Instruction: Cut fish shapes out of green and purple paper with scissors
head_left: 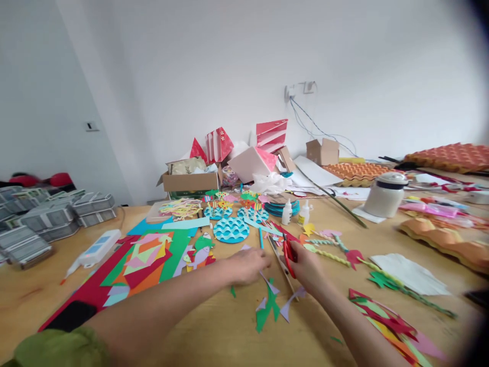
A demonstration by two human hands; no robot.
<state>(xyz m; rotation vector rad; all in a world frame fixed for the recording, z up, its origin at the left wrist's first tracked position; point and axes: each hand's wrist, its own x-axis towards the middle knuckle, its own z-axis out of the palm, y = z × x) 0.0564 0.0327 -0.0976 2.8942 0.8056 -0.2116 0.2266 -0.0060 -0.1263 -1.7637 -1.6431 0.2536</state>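
Left hand: one left hand (247, 266) lies palm-down on the table (214, 336), fingers loosely spread, holding nothing that I can make out, among paper scraps.
Right hand: one right hand (307, 267) is closed round the handles of one pair of red scissors (289, 255), just right of the left hand.
Glue bottles: two small white bottles (287, 212) stand side by side beyond the scissors.
Wave discs: three blue scalloped paper discs (231, 229) lie beyond the left hand.
Cardboard boxes: two, a large one (190, 181) and a small one (323, 151) near the wall.
Jar: one white lidded jar (385, 194) at right.
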